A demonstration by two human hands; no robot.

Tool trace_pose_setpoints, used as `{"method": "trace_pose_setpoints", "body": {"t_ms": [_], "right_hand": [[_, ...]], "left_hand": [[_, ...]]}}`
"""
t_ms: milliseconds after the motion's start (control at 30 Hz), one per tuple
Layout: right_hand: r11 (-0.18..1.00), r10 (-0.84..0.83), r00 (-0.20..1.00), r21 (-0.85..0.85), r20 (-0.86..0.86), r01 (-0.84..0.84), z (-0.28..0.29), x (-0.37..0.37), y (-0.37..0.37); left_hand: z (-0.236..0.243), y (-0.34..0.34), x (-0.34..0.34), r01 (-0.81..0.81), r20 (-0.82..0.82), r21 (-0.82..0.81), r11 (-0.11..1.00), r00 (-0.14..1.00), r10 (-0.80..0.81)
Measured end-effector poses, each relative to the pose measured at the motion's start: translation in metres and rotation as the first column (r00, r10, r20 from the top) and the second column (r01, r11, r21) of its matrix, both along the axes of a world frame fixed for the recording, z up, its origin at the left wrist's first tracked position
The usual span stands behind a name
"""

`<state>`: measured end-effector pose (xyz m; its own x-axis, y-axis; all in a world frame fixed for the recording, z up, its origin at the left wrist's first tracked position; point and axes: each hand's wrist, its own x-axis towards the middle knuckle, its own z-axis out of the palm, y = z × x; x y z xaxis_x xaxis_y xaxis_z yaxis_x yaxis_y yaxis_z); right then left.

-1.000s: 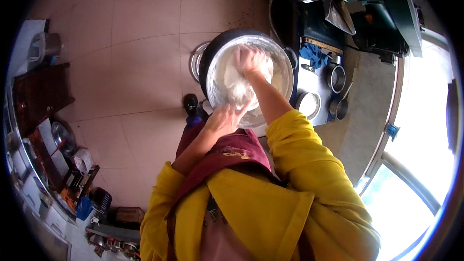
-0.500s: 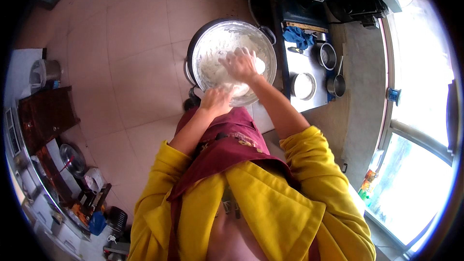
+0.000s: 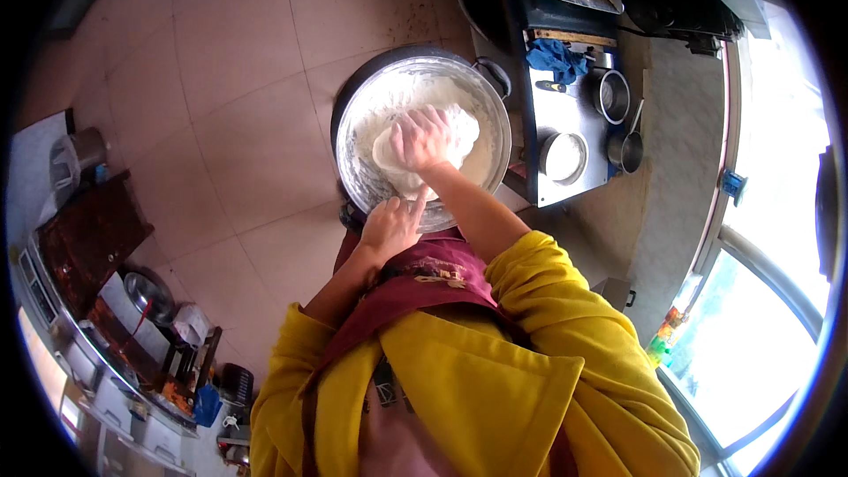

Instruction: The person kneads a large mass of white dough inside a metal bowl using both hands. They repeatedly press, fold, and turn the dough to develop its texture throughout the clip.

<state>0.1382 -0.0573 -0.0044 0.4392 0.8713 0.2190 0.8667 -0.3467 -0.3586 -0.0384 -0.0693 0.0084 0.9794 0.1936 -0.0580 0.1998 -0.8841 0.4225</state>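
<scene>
Head view: white dough (image 3: 461, 131) is partly covered by the right hand (image 3: 421, 136) inside a round basin (image 3: 360, 185)
The right hand is laid on top, fingers bent, though whether any dough is pinched cannot be told; the left hand (image 3: 392, 226) is placed at the near rim, loosely spread, one finger stretched toward the dough's near edge

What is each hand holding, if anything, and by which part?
The right hand lies atop the white dough; the left hand is at the near rim of the bowl. Whether either grips cannot be told.
</scene>
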Motion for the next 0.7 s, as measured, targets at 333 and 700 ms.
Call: {"method": "trace_pose_setpoints", "body": {"t_ms": [333,700], "right_hand": [[0.912,-0.03,0.999,-0.411,-0.035,0.013,-0.008,0.026,0.065],[0.885,-0.08,0.996,-0.462,-0.036,0.054,-0.011,0.015,0.059]], "left_hand": [[-0.005,-0.002,0.001,-0.051,0.077,-0.015,0.999,0.996,0.052],[0.008,0.006,0.021,-0.123,-0.179,-0.134,0.983,0.979,0.098]]}}
